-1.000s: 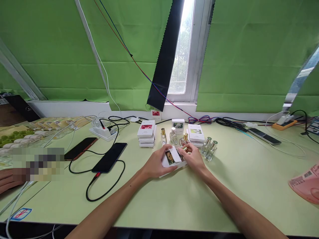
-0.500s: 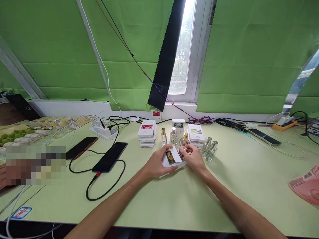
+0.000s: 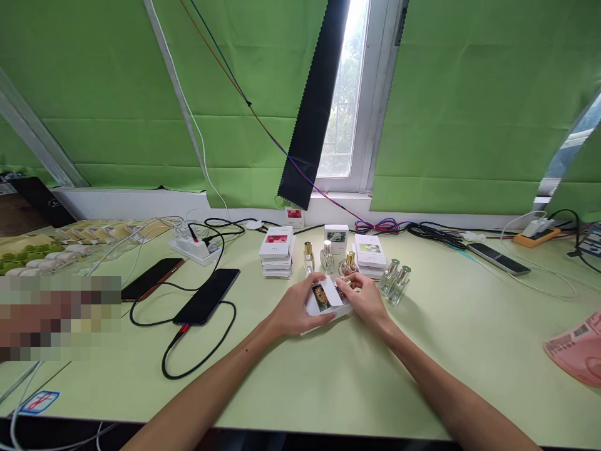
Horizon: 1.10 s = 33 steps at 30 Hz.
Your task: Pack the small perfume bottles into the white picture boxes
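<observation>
My left hand [image 3: 300,305] is wrapped round a small white box [image 3: 334,296] with a flower picture on it, just above or on the table. My right hand [image 3: 365,299] pinches a small perfume bottle at the box's right end; the fingers hide most of it, and a bit of gold shows. Behind the hands stand a slim gold-capped bottle [image 3: 308,259], a clear bottle [image 3: 327,259] and a rounded gold-capped bottle [image 3: 349,264]. To the right of my right hand, two silver-capped glass bottles [image 3: 398,287] stand close together.
Stacked white boxes [image 3: 277,254] stand behind on the left, another stack [image 3: 370,255] on the right, with a single box [image 3: 337,235] between. Left lie two phones [image 3: 206,297] on cables and a power strip [image 3: 195,247]. A person's blurred hand is at far left. A pink banknote [image 3: 580,351] lies right.
My right fingers have shifted slightly left and inward at the box's end. The left hand keeps its hold. At far left, the other person's blurred hand has moved further over the table.
</observation>
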Tool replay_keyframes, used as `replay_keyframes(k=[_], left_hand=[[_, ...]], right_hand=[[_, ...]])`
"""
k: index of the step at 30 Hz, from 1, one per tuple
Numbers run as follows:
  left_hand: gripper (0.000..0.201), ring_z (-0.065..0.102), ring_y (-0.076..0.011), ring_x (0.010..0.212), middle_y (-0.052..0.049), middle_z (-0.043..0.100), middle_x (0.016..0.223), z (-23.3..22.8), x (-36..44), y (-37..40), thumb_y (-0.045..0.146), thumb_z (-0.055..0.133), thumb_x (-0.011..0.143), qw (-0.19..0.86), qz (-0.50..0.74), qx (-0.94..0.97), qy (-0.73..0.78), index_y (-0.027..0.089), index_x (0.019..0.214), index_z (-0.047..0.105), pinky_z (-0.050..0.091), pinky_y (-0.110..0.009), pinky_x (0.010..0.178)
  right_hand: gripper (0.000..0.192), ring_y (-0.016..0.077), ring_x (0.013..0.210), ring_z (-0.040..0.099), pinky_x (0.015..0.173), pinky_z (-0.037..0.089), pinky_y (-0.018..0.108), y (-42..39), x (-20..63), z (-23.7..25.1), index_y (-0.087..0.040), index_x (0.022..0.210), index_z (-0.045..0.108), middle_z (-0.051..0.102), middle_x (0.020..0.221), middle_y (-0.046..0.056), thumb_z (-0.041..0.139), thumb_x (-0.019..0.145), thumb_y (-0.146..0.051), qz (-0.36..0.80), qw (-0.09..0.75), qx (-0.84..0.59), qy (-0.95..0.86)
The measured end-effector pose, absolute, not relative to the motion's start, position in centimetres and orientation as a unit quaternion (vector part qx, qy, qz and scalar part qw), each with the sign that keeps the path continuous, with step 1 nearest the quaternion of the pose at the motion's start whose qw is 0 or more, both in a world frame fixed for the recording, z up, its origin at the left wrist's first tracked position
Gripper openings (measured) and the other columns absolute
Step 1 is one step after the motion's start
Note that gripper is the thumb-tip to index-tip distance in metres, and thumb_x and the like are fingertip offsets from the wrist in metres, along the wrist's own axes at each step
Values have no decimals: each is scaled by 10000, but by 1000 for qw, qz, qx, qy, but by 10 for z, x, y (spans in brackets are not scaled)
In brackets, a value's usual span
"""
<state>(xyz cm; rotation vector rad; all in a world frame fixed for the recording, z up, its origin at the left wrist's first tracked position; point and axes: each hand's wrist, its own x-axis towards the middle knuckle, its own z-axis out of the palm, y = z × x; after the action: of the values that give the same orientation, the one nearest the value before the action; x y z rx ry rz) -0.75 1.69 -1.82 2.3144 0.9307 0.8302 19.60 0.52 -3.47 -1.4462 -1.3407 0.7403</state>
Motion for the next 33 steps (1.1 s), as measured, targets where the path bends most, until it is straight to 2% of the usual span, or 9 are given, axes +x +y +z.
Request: replay_keyframes(k=[13, 21, 29, 33], left_hand=[[671, 646, -231, 959, -52, 669, 1131, -20, -8, 18, 483, 779, 771, 250, 306, 853, 342, 244, 1308, 455, 508, -333, 801], [681, 644, -224, 929, -43, 672, 1104, -20, -8, 18, 485, 781, 769, 251, 303, 851, 347, 246, 1316, 453, 497, -320, 766], [694, 645, -228, 925, -50, 678, 1089, -18, -8, 16, 485, 785, 755, 254, 305, 848, 352, 233, 1318, 467, 496, -322, 771], [690, 644, -225, 912, -48, 679, 1086, -18, -7, 16, 492, 786, 752, 256, 310, 847, 349, 237, 1310, 469, 499, -329, 783]], right_hand=[[396, 253, 671, 714, 660, 494, 330, 4, 195, -33, -175, 748, 655, 729, 714, 94, 593, 802, -562, 331, 498, -579, -554], [458, 251, 652, 722, 604, 500, 307, 4, 193, -34, -180, 718, 649, 740, 720, 99, 531, 852, -602, 349, 510, -567, -545], [516, 246, 630, 699, 606, 476, 308, 4, 194, -33, -189, 675, 647, 736, 660, 97, 421, 914, -586, 322, 497, -589, -549], [480, 250, 628, 694, 605, 472, 313, 3, 194, -32, -199, 671, 634, 738, 665, 98, 429, 905, -563, 319, 491, -593, -554]])
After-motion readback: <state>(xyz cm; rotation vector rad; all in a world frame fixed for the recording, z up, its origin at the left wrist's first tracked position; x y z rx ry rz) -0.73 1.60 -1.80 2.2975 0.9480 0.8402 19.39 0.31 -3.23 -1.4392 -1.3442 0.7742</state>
